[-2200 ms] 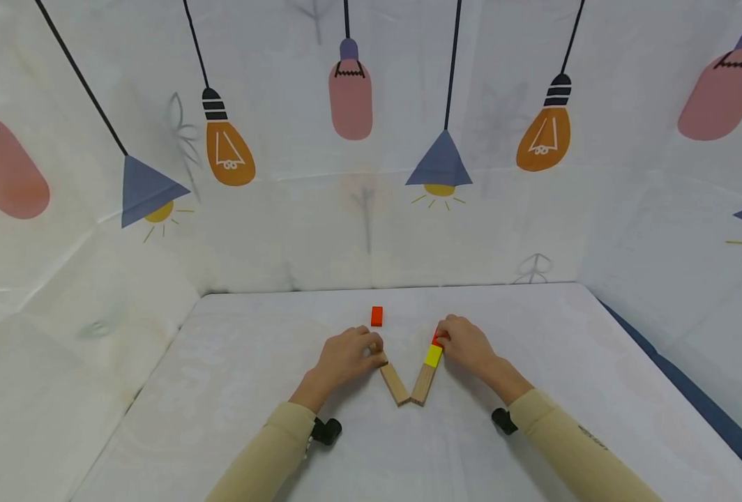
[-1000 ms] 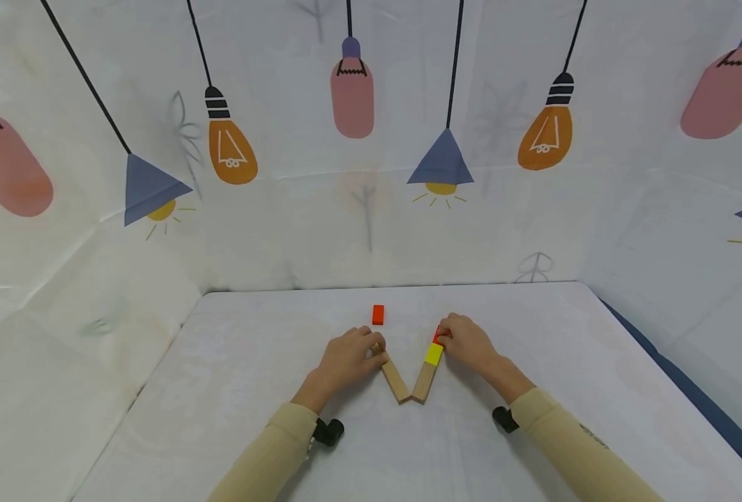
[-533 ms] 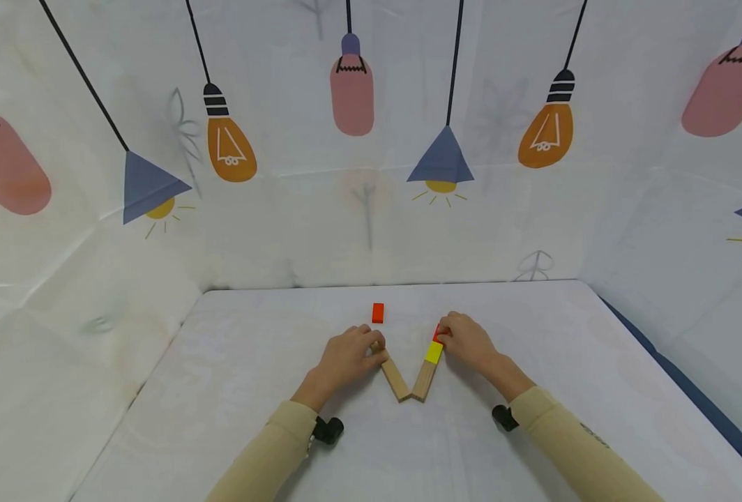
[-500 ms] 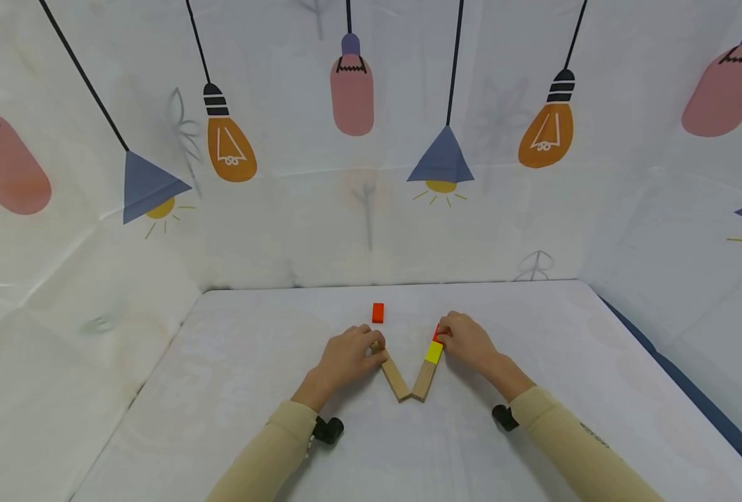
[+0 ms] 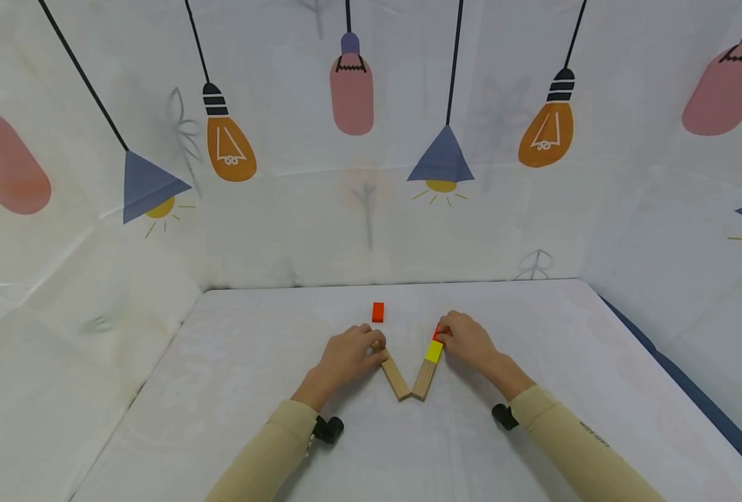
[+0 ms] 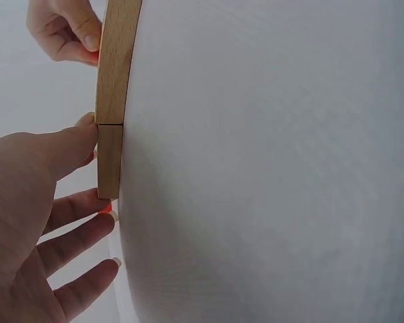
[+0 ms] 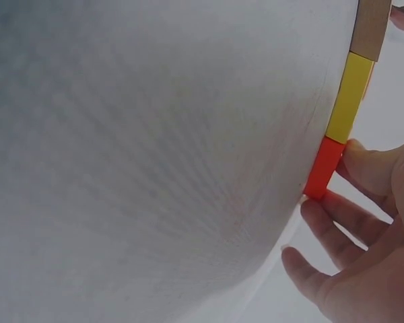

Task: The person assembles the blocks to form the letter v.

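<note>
Wooden blocks lie on the white table in a V opening away from me. At the far end of the long left wooden block (image 5: 396,378), my left hand (image 5: 344,357) holds a short wooden block (image 6: 110,161), thumb near the seam and a finger at the outer end. The right arm of the V is a plain wooden block (image 5: 424,381), then a yellow block (image 5: 434,352), then a red block (image 7: 325,168). That red block is pinched by my right hand (image 5: 469,341), whose fingers partly hide it in the head view. Neighbouring blocks touch end to end.
A loose red block (image 5: 378,312) lies beyond the V, nearer the left hand. The white table (image 5: 270,314) ends at a back wall sheet (image 5: 371,209) printed with lamps. Black wrist cameras sit at both cuffs.
</note>
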The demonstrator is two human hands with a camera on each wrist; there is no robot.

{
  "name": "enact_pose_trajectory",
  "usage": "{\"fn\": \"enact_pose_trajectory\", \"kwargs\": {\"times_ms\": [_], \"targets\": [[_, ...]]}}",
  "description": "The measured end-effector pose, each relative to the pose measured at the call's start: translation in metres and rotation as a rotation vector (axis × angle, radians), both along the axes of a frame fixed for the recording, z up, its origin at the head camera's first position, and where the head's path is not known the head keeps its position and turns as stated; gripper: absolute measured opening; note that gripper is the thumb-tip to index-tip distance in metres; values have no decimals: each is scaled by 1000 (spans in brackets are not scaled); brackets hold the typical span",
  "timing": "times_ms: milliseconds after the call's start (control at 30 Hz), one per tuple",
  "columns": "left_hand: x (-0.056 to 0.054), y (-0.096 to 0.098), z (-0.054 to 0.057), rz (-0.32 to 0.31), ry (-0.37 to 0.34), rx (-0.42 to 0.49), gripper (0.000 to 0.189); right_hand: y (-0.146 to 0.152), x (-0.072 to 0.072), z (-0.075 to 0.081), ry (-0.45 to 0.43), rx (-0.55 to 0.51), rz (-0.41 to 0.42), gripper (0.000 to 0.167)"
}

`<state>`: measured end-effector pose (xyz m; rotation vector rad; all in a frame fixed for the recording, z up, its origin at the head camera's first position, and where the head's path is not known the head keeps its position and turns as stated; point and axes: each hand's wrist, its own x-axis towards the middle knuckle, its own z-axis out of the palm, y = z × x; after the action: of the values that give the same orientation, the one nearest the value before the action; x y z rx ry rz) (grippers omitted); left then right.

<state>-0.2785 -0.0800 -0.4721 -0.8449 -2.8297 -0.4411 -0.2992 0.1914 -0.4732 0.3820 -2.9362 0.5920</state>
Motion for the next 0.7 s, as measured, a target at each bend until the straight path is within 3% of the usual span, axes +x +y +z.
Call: {"fn": "enact_pose_trajectory", "kwargs": {"times_ms": [400,700], "targets": [[-7,2,-2,0,-34,-7,20,1,-2,-1,-7,9,-2,7],[-13,1,-2,-2,-92,42,18,0,-1,0,-13,-21,7,4]]}}
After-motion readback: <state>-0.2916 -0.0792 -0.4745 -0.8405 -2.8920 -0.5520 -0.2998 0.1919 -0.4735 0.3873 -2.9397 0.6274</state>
